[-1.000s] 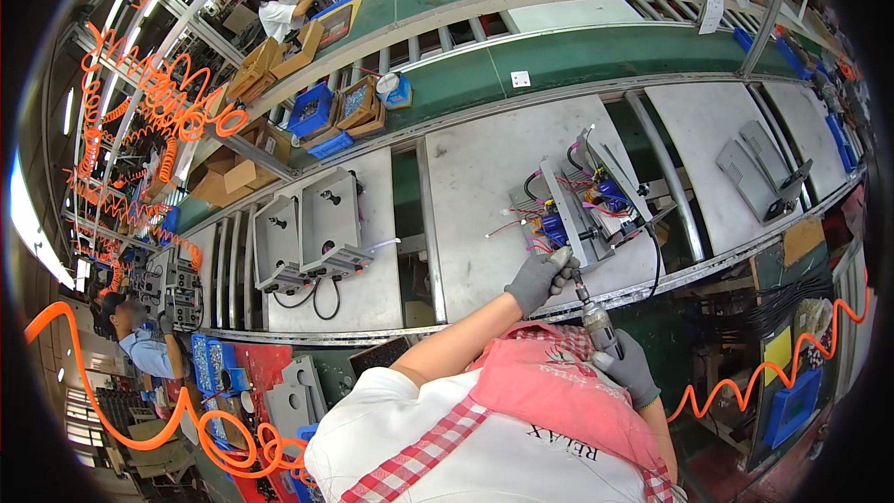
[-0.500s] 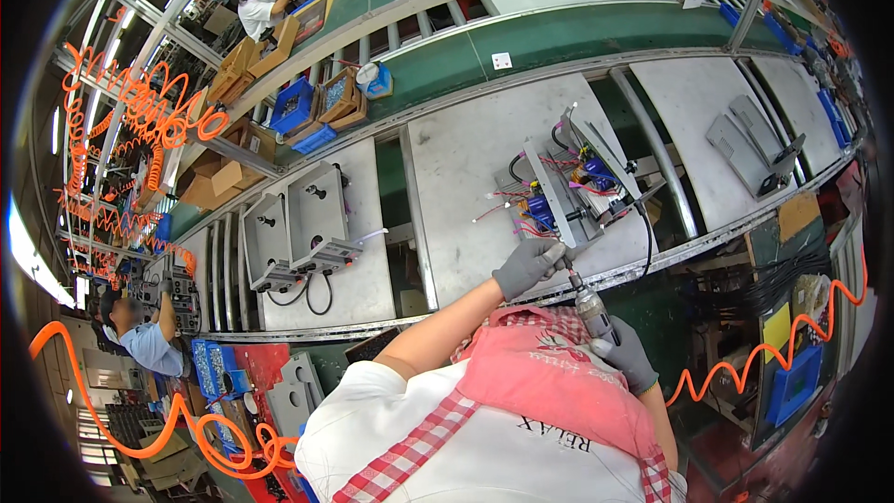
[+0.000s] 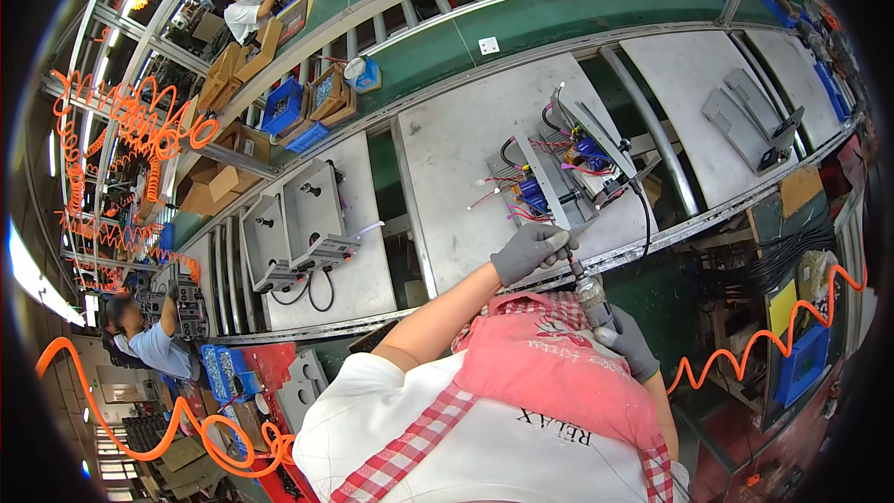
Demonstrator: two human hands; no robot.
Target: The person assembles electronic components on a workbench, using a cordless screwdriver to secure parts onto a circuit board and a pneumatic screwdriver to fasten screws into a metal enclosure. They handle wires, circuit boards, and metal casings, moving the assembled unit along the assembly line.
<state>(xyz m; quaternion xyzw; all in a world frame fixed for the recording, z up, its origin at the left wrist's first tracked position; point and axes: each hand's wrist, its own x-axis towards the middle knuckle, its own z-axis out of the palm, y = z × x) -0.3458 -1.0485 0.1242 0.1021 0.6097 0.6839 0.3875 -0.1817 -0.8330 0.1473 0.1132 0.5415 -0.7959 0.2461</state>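
Five gloved fingers (image 3: 562,240) of the left hand (image 3: 523,259) are drawn together, thumb against fingertips, right by the tip of a power screwdriver (image 3: 591,293); whether something small is pinched between them is too fine to tell. The right hand (image 3: 633,343), lower and farther right, has its fingers wrapped around the tool's body. The screwdriver's long axis slants from that grip up and a little to the left, so its thin bit (image 3: 574,267) points at the left fingertips, and the left hand is the nearer to the bit's end

Just beyond those fingertips, over the near edge of the worktop (image 3: 447,177), stands a wired box (image 3: 544,184) of grey metal. Its upright panel runs away from the person, leaning leftward at the far end, with the near end close to the left hand; touching or apart, I cannot tell. A second wired box (image 3: 605,135) sits just to the right of it, and a black cable (image 3: 646,219) hangs from its near end. Well to the left lie two grey trays (image 3: 314,224); well to the right, some grey panels (image 3: 740,121)
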